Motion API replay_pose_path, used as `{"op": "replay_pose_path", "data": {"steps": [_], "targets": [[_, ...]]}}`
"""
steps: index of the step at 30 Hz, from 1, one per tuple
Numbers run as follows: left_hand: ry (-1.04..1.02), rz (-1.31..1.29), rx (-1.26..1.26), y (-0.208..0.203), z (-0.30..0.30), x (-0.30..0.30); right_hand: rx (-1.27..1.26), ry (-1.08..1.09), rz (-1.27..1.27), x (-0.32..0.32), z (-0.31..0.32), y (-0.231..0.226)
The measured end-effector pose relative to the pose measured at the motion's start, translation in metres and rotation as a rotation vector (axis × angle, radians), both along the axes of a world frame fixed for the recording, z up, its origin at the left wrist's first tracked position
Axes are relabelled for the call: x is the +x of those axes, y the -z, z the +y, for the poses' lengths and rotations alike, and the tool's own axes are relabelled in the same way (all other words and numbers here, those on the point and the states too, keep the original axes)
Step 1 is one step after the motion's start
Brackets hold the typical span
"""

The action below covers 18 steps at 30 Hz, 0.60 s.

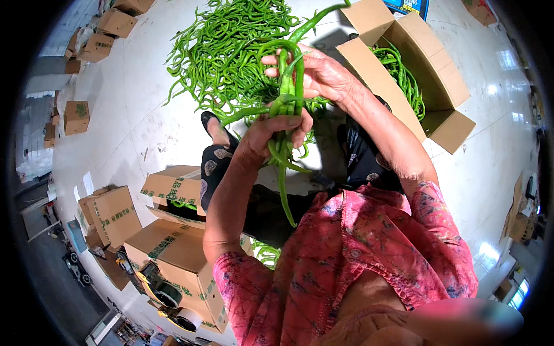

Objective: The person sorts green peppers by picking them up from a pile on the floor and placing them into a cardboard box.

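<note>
My left hand (279,131) is closed around a bunch of long green chili peppers (285,86), with curved tips hanging below the fist. At the upper end of the same bunch is my right hand (316,74), its fingers curled behind the peppers and their tips showing on the left side. One long pepper (314,24) sticks out above the right hand toward the upper right. Beyond both hands, a large heap of green chili peppers (231,52) lies spread on the pale floor (133,109).
An open cardboard box (430,57) with peppers inside stands at the right. Left of my legs are an open box (173,187) and a taped box (173,248). A blue device (412,7) is at the top edge. More cartons (115,23) line the far left.
</note>
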<state>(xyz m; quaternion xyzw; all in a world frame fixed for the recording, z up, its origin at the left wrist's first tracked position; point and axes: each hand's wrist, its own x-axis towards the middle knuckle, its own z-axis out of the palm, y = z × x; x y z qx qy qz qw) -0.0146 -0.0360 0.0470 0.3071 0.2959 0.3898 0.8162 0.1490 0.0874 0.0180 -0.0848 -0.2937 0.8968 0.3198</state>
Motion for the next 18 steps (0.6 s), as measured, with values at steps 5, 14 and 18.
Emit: {"op": "replay_pose_path", "data": {"steps": [5,14,18], "targets": [[0.014,-0.011,0.040,0.002,0.007,0.007,-0.010,0.347,-0.120,0.012,0.015,0.006],[0.050,0.079,-0.074,-0.012,0.006,0.010,0.036,0.719,-0.353,0.051,0.033,-0.013],[0.034,-0.012,-0.035,-0.002,0.001,0.006,0.153,0.711,-0.379,0.059,0.031,-0.022]]}}
